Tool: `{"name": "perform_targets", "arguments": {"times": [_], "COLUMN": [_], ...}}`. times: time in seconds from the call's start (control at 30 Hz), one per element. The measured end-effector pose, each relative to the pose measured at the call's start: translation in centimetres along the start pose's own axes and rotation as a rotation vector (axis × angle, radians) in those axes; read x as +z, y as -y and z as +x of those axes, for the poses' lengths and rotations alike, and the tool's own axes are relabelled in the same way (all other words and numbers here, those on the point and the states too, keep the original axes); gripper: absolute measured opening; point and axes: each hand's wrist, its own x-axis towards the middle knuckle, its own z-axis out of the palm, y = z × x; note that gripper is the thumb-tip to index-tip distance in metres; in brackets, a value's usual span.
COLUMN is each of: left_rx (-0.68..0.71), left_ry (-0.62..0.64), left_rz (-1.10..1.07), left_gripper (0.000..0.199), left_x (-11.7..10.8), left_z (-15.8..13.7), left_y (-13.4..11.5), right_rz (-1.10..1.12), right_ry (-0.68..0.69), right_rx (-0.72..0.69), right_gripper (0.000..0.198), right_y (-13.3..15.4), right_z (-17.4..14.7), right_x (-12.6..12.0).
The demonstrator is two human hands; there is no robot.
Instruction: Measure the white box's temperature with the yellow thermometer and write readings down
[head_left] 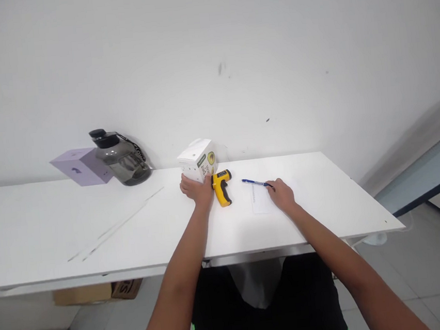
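My left hand (197,189) is closed around the lower part of a white carton (196,159) with an avocado picture and green print on its side. Right beside that hand a yellow and black infrared thermometer gun (221,188) lies on the white table (133,230). My right hand (281,194) grips a blue pen (255,183) near one end, with the other end pointing left. Under the pen and beside the right hand is a small white sheet of paper (260,202) with faint print. The fingertips of the right hand are partly hidden.
Farther left against the wall stand a lilac box (82,167) and a dark translucent water bottle (124,161) with a black lid and strap. A cardboard box (84,294) sits below the table at left. The table's right edge slants toward a grey panel (430,170).
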Motion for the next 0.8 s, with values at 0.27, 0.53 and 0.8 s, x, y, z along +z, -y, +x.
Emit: {"name": "perform_targets", "arguments": {"times": [0.27, 0.53, 0.8], "left_rx": [0.038, 0.000, -0.017], "left_ry": [0.009, -0.018, -0.010], "left_rz": [-0.126, -0.165, -0.152], "left_gripper": [0.094, 0.098, 0.081], "left_x": [0.4, 0.7, 0.5], "left_z": [0.6, 0.8, 1.1], "left_y": [0.8, 1.2, 1.5], "right_rz": [-0.208, -0.017, 0.170], "right_ry": [0.035, -0.037, 0.318], "right_rx": [-0.078, -0.178, -0.146], "right_gripper": [0.037, 0.042, 0.075], "right_y": [1.0, 5.4, 15.5], "right_z": [-0.5, -0.8, 0.7], "right_x": [0.1, -1.3, 2.2]}}
